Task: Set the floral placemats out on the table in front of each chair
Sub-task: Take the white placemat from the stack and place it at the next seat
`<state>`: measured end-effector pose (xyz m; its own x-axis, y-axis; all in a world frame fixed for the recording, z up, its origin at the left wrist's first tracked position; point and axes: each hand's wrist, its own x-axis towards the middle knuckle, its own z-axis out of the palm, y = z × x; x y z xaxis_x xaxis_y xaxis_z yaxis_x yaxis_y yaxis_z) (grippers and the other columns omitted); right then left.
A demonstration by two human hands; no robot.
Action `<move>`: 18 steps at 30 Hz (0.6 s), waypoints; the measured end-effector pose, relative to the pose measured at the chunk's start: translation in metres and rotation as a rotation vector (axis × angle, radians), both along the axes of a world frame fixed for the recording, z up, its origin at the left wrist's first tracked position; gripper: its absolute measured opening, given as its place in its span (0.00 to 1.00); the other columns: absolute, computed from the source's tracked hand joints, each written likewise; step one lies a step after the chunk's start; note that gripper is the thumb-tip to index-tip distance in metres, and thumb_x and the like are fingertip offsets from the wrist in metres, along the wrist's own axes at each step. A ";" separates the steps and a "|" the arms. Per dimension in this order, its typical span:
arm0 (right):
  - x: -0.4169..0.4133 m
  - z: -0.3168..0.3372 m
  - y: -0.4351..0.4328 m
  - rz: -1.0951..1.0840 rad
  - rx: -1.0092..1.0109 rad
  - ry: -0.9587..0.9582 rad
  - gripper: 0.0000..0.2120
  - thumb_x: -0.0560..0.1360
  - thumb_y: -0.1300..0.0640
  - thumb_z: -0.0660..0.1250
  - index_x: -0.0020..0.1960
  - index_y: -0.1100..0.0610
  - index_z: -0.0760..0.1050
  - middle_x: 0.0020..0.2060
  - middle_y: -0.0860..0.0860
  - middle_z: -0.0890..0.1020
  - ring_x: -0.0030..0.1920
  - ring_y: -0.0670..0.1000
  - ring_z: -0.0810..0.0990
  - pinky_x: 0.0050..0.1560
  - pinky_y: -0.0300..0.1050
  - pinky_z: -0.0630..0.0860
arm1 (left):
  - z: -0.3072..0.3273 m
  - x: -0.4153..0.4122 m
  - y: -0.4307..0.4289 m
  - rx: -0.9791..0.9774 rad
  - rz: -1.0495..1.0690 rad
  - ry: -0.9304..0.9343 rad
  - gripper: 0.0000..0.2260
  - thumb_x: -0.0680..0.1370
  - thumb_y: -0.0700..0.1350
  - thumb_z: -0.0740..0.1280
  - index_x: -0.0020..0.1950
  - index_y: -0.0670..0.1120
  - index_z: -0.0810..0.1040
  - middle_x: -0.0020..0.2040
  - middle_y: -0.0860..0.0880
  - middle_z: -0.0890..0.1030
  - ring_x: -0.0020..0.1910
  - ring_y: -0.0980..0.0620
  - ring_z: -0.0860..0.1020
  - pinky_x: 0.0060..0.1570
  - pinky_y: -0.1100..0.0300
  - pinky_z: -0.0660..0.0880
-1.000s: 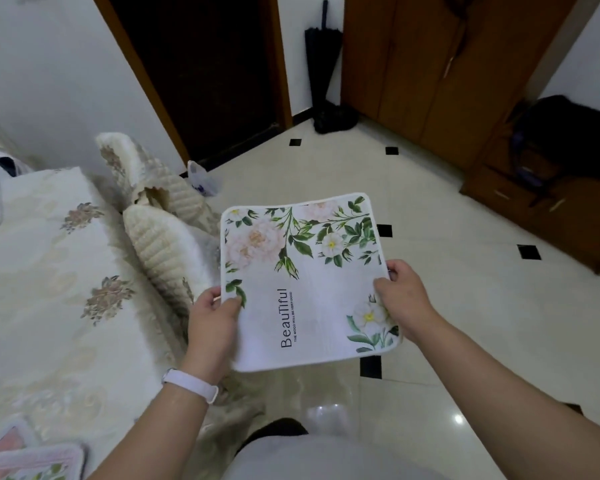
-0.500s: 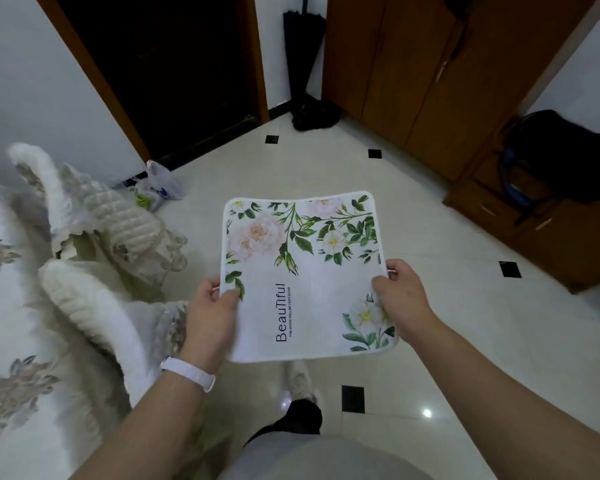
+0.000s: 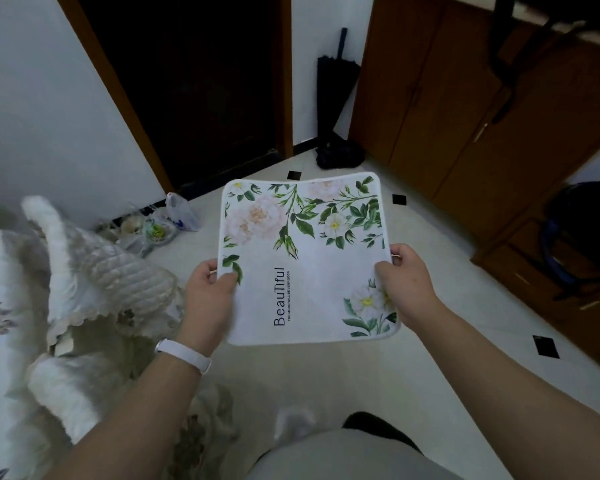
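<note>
both hands, left hand (image 3: 208,299) and right hand (image 3: 407,284), pinch the floral placemat (image 3: 309,271) by its side edges; light, floppy cloth, likely best carried that way.

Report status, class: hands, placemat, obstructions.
Left hand and right hand both grip the floral placemat by its side edges. Placemat held flat over the floor, not laid. Covered chair stands at left.

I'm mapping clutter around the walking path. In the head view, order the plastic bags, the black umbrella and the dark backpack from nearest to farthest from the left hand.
From the left hand:
1. Plastic bags, on the floor ahead-left by the wall.
2. Black umbrella, leaning in the far corner.
3. Dark backpack, far right against the cabinet.
</note>
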<state>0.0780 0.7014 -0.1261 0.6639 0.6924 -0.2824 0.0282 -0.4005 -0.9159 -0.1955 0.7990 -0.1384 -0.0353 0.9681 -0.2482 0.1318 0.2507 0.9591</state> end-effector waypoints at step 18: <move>0.061 -0.023 0.297 0.389 -0.010 0.063 0.09 0.71 0.62 0.64 0.46 0.49 0.76 0.41 0.47 0.85 0.41 0.49 0.84 0.38 0.43 0.79 | -0.005 0.043 0.185 -0.005 0.364 0.066 0.06 0.77 0.39 0.66 0.50 0.48 0.78 0.38 0.49 0.85 0.30 0.54 0.82 0.26 0.60 0.77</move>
<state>0.1391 0.9981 -0.1488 0.3336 0.8861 -0.3217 0.1239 -0.3795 -0.9169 -0.1525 0.9839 -0.1434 -0.3929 0.8882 -0.2383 0.0947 0.2968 0.9502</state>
